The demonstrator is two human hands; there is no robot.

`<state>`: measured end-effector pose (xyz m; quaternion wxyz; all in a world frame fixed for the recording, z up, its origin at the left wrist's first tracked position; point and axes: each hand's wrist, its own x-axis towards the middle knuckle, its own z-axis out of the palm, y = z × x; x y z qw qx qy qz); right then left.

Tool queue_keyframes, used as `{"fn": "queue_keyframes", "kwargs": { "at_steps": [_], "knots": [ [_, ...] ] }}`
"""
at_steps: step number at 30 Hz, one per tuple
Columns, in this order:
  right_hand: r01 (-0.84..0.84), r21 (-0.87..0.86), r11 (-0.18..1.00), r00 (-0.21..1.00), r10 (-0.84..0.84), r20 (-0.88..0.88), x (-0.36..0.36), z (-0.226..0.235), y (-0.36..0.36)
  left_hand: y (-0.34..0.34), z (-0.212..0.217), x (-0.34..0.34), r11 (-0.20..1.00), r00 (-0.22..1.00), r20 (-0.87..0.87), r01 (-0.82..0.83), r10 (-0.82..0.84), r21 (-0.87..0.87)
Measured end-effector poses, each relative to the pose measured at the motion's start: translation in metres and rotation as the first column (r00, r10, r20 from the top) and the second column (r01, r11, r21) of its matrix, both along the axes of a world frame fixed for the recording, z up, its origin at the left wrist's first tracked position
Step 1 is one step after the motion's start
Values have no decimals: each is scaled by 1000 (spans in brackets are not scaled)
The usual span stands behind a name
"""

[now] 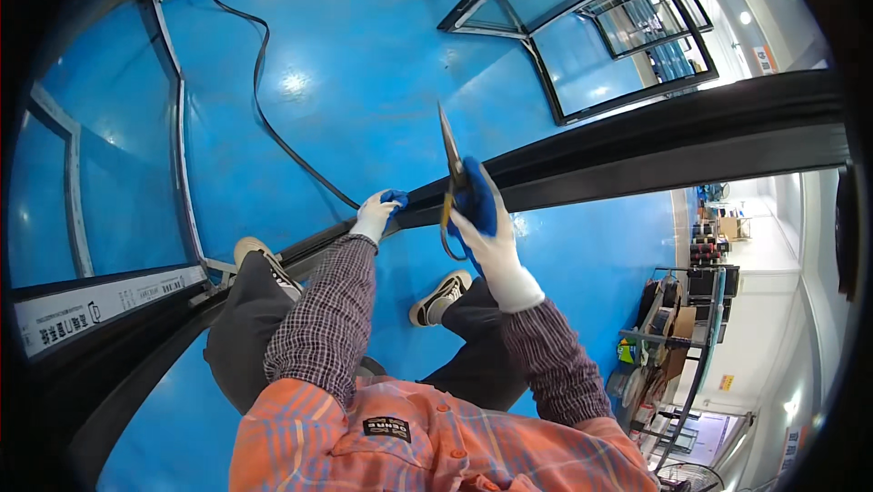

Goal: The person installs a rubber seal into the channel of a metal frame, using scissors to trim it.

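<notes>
My right hand [484, 224], in a white and blue glove, grips a pair of scissors [449, 165] with yellow handles, the blades pointing up and away. My left hand [377, 212], gloved the same way, rests on the edge of a long black frame bar [655, 142] that runs across the view from lower left to right. The scissors stand just above that bar, close to my left hand. Below the hands I see my checked sleeves, grey trousers and both shoes on the blue floor.
A black strip or cable [264, 101] snakes over the blue floor [364, 55] toward the bar. Glazed black window frames [591, 10] lie at the upper right, another frame [177, 155] at the left. A cart with supplies [668, 328] stands at the lower right.
</notes>
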<state>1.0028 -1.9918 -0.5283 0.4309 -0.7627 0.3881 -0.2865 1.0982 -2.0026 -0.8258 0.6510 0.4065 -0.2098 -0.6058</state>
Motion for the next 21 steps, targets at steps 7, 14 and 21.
{"fn": "queue_keyframes", "kwargs": {
  "at_steps": [7,14,21],
  "knots": [
    [109,-383,917,886,-264,-381,45,-7,-49,-5,-18,-46,978,985,20,-170,169,118],
    [111,-496,861,824,-358,-438,51,-24,-62,-23,-36,-47,977,976,-87,-192,200,91],
    [80,-418,905,849,-281,-447,43,-64,-58,-26,-48,-59,940,936,247,-297,252,166]
  ]
}}
